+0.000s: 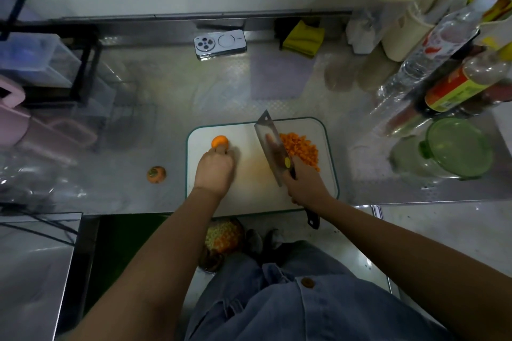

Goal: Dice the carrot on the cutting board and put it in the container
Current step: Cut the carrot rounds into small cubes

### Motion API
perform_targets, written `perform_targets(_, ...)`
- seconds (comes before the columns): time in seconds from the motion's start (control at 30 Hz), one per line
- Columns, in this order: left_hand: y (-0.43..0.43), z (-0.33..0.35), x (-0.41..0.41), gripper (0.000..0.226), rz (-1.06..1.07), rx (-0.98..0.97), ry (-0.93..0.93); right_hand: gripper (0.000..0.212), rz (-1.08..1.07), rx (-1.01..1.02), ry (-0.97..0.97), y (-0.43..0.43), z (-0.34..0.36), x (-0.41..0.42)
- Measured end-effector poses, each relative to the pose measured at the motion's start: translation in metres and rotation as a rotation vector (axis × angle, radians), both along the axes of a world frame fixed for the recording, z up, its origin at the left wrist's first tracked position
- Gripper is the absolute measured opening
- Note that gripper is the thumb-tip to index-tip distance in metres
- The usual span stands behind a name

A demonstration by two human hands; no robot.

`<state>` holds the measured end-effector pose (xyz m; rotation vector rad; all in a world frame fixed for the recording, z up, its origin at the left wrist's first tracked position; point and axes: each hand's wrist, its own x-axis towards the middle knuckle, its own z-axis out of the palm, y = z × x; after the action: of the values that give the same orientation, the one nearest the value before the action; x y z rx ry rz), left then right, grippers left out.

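Progress: mostly diced. A heap of diced carrot point(300, 149) lies on the right part of the cutting board point(249, 196), just right of the cleaver point(271, 144). One undiced carrot stub point(219, 142) sits at the board's far left. The trimmed carrot top point(156, 174) lies off the board on the counter to its left.

Left hand point(214, 166): fingertips curled onto the stub's near side, holding it down. Right hand point(303, 180): fingers clamped round the cleaver handle, blade slanting across mid-board, flat face up toward the camera.

Left to do, by my reading: dice the stub, then move everything over. The green container point(457, 147) stands well to the right and holds no carrot; it looks lidded, not certain.

Room: bare board between stub and blade. The board's near edge lies along the counter's front edge, and the handle end overhangs it. Dice reach close to the right rim, so there is spill risk there. Bare counter between board and container; bottles point(443, 44) crowd behind it
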<state>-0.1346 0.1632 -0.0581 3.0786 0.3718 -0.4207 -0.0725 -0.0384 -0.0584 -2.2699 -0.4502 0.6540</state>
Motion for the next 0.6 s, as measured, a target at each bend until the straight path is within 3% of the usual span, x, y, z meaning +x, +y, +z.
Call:
perform_targets(0.2,0.001,-0.003,-0.004,0.039,0.174,-0.230,-0.225,0.019,-0.013,0.041,-0.003,-0.002,0.002,0.001)
perform_targets(0.43,-0.040,-0.007,0.002,0.057,0.084,-0.462,-0.192,0.009,0.065,-0.003,-0.063,-0.008,-0.004,0.001)
perform_targets(0.6,-0.045,-0.010,0.003,0.047,0.271,-0.521,-0.192,0.005,0.087,-0.011,-0.073,-0.014,-0.007,0.000)
